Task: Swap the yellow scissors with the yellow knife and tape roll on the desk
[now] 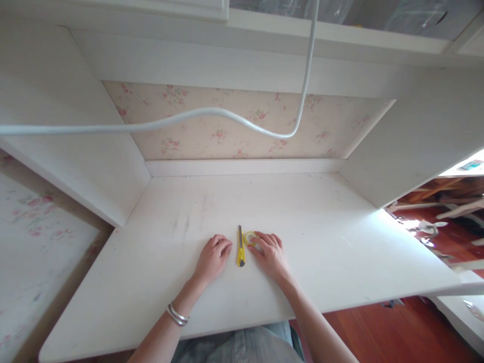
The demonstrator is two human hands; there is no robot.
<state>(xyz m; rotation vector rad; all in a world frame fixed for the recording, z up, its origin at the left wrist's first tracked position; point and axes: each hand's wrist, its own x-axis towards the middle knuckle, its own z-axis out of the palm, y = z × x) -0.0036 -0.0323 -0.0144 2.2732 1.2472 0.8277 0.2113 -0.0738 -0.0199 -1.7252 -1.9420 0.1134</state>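
A yellow box cutter with a dark tip and a dark end lies lengthwise on the white desk, pointing away from me. Just right of it is a small roll of tape, yellow-rimmed with a pale centre. My right hand has its thumb and fingers around the roll's right side, gripping it at the desk surface. To the left of the cutter rests my left hand, its fingers curled together and nothing visible in them. A gap separates it from the cutter.
A white cable hangs across the upper view, in front of the flowered back panel. White side panels and an overhead cabinet enclose the desk. Beyond its right edge are a reddish floor and blurred clutter.
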